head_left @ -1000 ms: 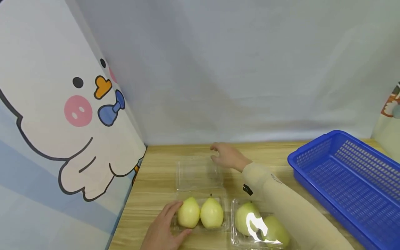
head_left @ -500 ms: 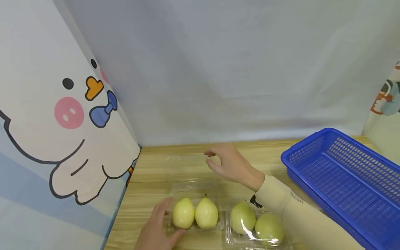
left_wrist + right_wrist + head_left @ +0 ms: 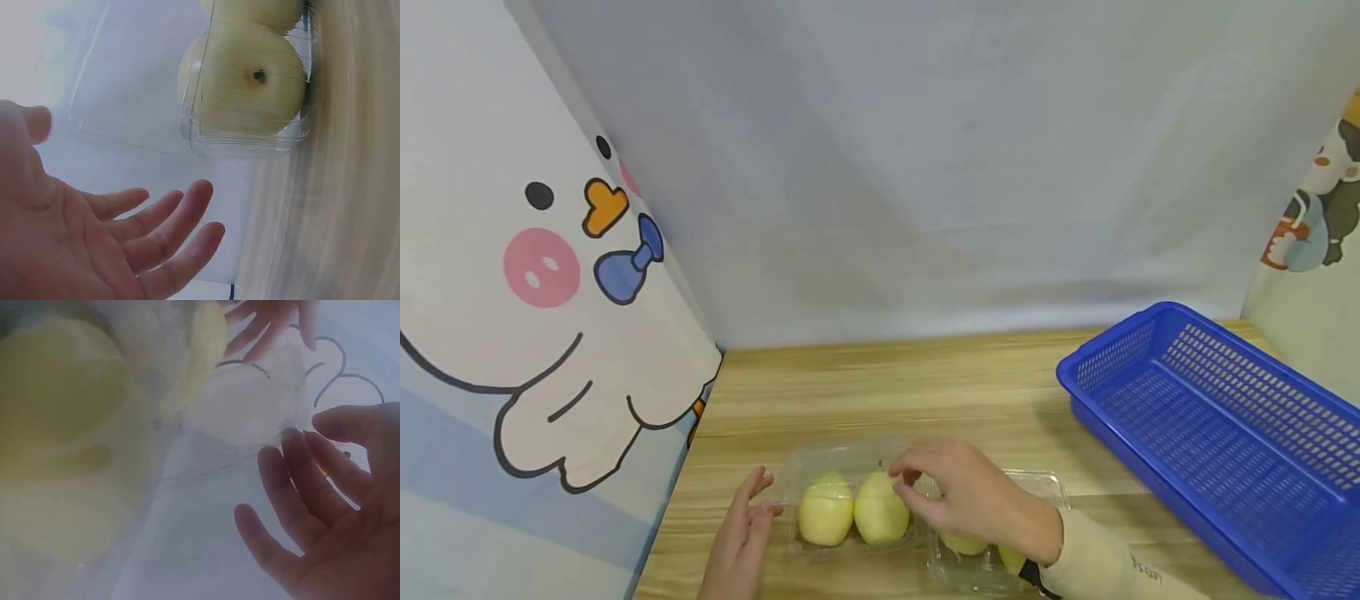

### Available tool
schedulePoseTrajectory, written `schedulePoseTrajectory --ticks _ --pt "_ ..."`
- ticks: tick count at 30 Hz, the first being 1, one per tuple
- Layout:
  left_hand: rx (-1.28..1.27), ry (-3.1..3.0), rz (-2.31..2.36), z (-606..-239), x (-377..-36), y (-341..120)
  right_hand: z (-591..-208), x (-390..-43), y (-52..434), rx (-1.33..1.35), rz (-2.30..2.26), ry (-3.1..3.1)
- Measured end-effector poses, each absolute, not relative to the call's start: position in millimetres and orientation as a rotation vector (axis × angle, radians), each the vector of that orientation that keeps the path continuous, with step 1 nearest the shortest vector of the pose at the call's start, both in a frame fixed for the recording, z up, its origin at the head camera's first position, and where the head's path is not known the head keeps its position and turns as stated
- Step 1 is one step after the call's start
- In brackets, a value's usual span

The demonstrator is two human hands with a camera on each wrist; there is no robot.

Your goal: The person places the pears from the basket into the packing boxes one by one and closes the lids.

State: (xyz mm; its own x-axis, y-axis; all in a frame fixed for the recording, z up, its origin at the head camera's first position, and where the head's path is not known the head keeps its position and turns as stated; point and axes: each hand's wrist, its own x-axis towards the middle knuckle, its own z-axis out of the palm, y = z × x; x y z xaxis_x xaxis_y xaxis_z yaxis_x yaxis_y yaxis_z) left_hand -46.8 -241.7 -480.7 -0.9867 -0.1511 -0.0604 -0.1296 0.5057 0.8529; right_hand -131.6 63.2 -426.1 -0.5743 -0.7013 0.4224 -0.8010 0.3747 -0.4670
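The right hand (image 3: 977, 500) pinched the clear lid (image 3: 850, 460), now swung down from lying flat behind over the two pears (image 3: 853, 508) near the tabletop's front edge. The left hand (image 3: 741, 537), fingers spread, had released the clamshell (image 3: 250, 134); closure appeared nearly complete.

Even, soft lighting is noted overhead; edges are bowed by wide-angle distortion; both wrist views are blurred and washed out.

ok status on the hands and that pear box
Left hand open beside the pear box. Right hand pinching its clear lid, half down. Nothing in the way.
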Motion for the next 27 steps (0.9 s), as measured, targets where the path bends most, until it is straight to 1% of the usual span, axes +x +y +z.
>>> schedulePoseTrajectory --ticks 5,11,15,21,27 --pt "0.430 -2.793 -1.571 -482.2 -50.8 -243.7 -435.8 -118.2 64.2 1.491 0.796 -2.548" --pt "0.507 -2.893 -1.589 -489.9 -53.6 -242.1 -443.2 -107.7 60.4 1.589 0.519 -2.716" --pt "0.579 -2.907 -1.642 -495.8 -55.6 -242.0 -448.3 -101.6 59.3 1.551 0.369 -2.600" --pt "0.696 -2.820 -1.849 -500.0 -56.6 -243.2 -456.1 -94.4 64.1 1.510 0.313 -2.417" --pt "0.655 -2.824 -1.928 -502.7 -55.3 -247.6 -451.3 -94.2 64.2 1.484 0.293 -2.532"
